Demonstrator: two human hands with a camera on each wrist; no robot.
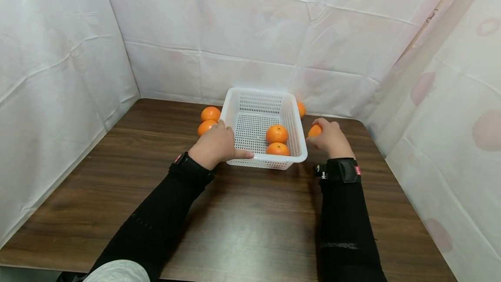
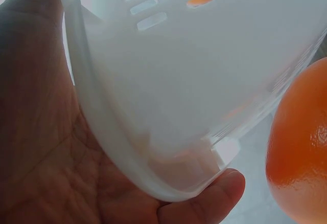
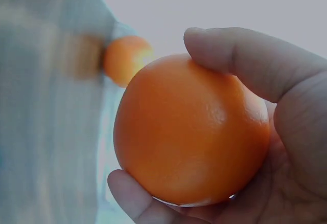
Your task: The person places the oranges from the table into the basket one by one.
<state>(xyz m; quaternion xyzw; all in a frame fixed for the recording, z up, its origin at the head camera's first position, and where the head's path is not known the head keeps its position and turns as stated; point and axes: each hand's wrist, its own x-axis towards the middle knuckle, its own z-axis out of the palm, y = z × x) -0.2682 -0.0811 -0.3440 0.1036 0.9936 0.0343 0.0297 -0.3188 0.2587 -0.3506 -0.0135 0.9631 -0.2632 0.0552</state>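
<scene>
A white plastic basket with slotted walls stands on the table, two oranges lying inside it toward the right. My left hand grips its near left corner, thumb along the front rim; the left wrist view shows the basket's corner against the palm and a finger. To the right of the basket, my right hand holds an orange between thumb and fingers. Two more oranges sit left of the basket, the nearer partly hidden by my left hand.
Another orange rests behind the basket's right side, partly hidden by it. The brown wooden table meets white sheeting at the back and both sides.
</scene>
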